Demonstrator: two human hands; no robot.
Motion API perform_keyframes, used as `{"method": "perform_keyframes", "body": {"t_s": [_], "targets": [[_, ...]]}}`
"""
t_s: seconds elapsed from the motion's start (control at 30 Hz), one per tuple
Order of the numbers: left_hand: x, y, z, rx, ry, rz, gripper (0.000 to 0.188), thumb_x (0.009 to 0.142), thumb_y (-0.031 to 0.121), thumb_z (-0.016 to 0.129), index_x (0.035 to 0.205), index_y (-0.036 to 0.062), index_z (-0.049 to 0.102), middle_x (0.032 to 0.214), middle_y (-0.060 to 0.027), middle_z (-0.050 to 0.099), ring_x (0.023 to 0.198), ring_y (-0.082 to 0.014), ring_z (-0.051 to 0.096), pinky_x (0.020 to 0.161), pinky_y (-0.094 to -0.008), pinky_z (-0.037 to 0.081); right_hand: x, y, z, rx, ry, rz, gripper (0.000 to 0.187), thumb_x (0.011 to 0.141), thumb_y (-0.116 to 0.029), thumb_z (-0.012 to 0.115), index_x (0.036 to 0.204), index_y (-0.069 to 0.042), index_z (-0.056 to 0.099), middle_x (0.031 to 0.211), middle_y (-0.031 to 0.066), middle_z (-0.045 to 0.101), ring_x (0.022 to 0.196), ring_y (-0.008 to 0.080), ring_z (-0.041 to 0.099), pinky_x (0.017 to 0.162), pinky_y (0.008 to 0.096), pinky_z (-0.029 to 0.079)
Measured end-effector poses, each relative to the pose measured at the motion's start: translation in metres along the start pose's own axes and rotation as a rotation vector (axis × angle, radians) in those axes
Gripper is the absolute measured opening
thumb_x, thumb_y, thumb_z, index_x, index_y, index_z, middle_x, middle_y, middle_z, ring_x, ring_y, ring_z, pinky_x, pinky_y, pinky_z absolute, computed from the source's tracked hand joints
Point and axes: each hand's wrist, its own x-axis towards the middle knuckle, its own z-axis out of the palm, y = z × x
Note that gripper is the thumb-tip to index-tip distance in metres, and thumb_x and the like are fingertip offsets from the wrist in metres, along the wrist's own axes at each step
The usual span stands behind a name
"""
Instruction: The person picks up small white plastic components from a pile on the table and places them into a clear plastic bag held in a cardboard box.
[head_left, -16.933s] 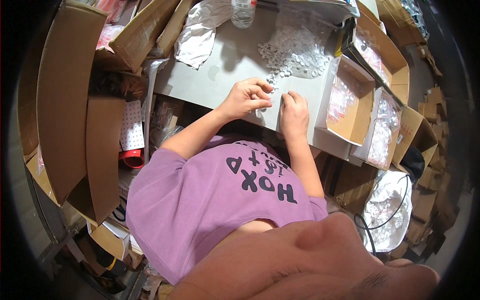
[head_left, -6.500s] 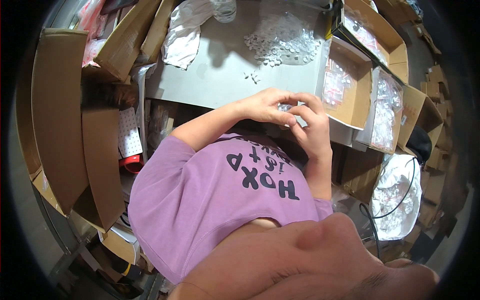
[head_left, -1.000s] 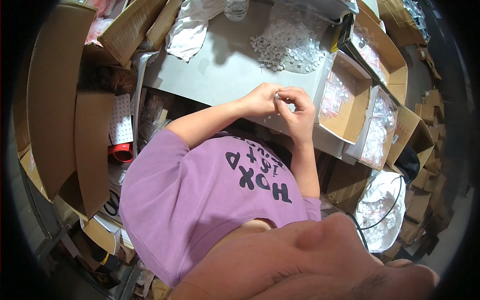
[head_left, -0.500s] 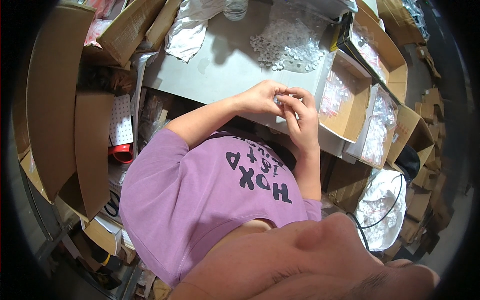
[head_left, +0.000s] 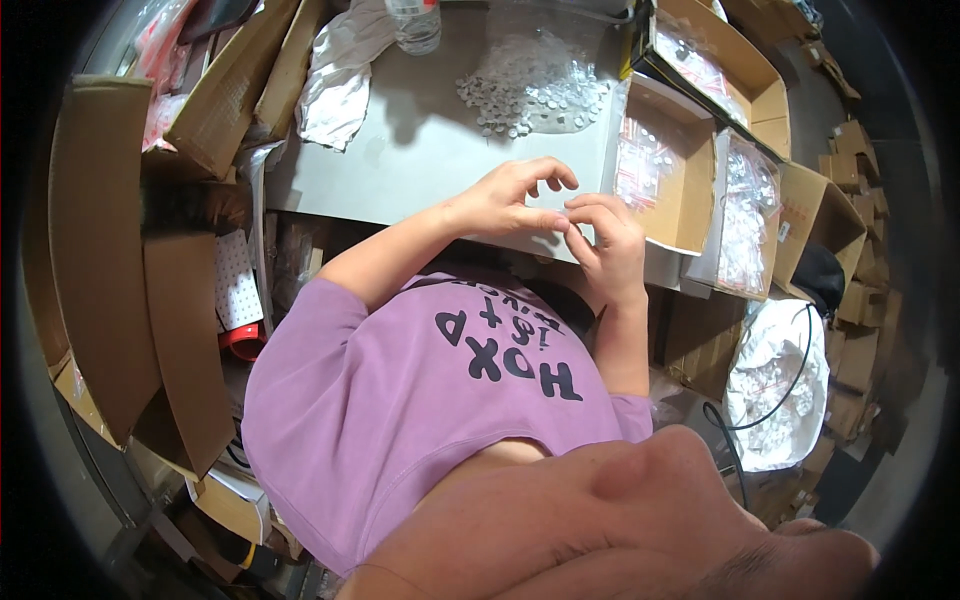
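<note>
Two hands (head_left: 505, 200), one counter (head_left: 420, 170), one bottle (head_left: 416, 28), one white cloth (head_left: 338, 85), and lol, way too many little white discs (head_left: 535, 92) to count.

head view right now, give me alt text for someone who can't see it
A person's left hand and right hand are close together by the near edge of a grey table. Beyond them lie many small white pieces; an open box holding clear bags is at right.

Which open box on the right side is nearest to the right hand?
The shallow box with small clear bags at left and its right part bare, just beyond the right hand; the others stand farther away.
</note>
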Motion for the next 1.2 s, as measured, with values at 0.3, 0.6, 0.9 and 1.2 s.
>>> {"method": "perform_keyframes", "body": {"t_s": [0.3, 0.6, 0.9, 1.2], "targets": [[0.021, 0.015, 0.012, 0.359, 0.031, 0.293, 0.009, 0.085, 0.009, 0.065, 0.086, 0.0022, 0.059, 0.087, -0.0109, 0.059, 0.084, -0.0285, 0.057, 0.075, -0.0365, 0.046, -0.01, 0.001, -0.015, -0.022, 0.078, 0.224, 0.008, 0.079, -0.001, 0.069, 0.083, -0.001, 0.062, 0.079, 0.0121, 0.062, 0.069, 0.0272, 0.061, 0.061, 0.0336, 0.048], [0.11, 0.01, 0.042, 0.601, -0.159, 0.235, 0.018, 0.088, 0.019, 0.061, 0.092, 0.0023, 0.061, 0.09, -0.0141, 0.062, 0.089, -0.0323, 0.059, 0.08, -0.0409, 0.047, -0.046, 0.024, -0.089, -0.344, 0.507, 0.362, 0.007, 0.08, -0.004, 0.069, 0.086, -0.002, 0.069, 0.076, 0.0126, 0.065, 0.069, 0.0267, 0.062, 0.064, 0.035, 0.049], [0.235, -0.035, 0.08, 1.083, -0.321, -0.379, 0.024, 0.073, 0.009, 0.063, 0.094, 0.0008, 0.071, 0.097, -0.0178, 0.069, 0.093, -0.0328, 0.067, 0.078, -0.0418, 0.054, -0.093, 0.072, -0.13, -0.916, 0.722, 0.543, 0.016, 0.085, -0.012, 0.067, 0.094, 0.0, 0.069, 0.086, 0.0139, 0.065, 0.073, 0.0291, 0.062, 0.064, 0.0378, 0.049], [0.23, -0.034, 0.068, 0.889, -0.179, -0.205, 0.025, 0.075, 0.018, 0.07, 0.098, 0.0111, 0.073, 0.099, -0.0128, 0.07, 0.09, -0.0296, 0.067, 0.081, -0.0369, 0.053, -0.065, 0.028, -0.066, -0.556, 0.59, 0.203, 0.009, 0.079, -0.003, 0.069, 0.088, -0.002, 0.067, 0.083, 0.0133, 0.064, 0.076, 0.0305, 0.062, 0.07, 0.0383, 0.05]]}}
